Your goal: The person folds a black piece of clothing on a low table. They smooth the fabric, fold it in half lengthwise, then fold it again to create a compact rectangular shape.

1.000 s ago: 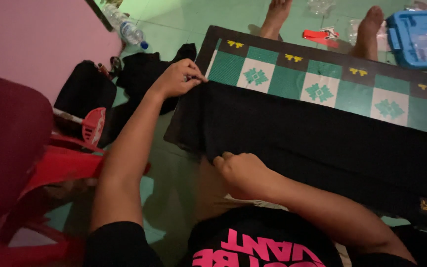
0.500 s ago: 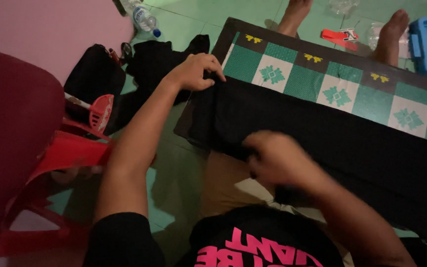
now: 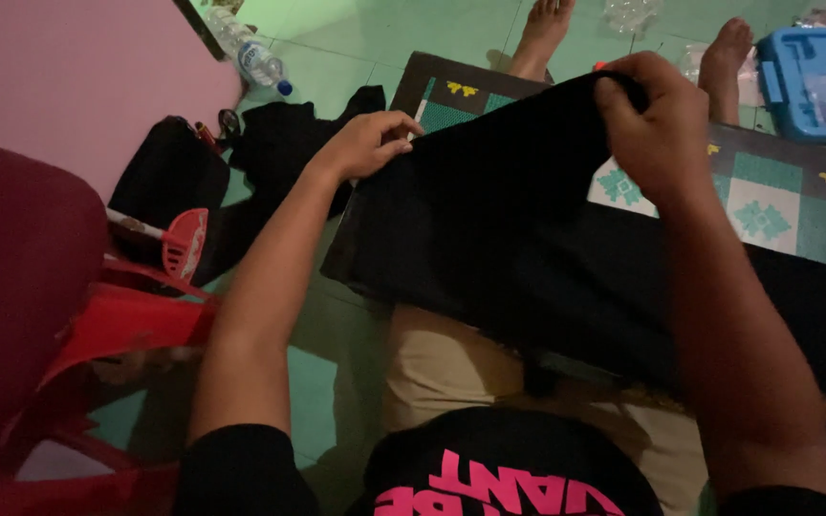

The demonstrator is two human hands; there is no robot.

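right hand (image 3: pixel 657 129) lifted black cloth (image 3: pixel 518 220) edge | left hand (image 3: pixel 365 143) unmoved | both fingers grasping cloth

Matt black cloth (image 3: pixel 489 220); glossy blue plastic box (image 3: pixel 815 81)

1 head view — steeply down, close
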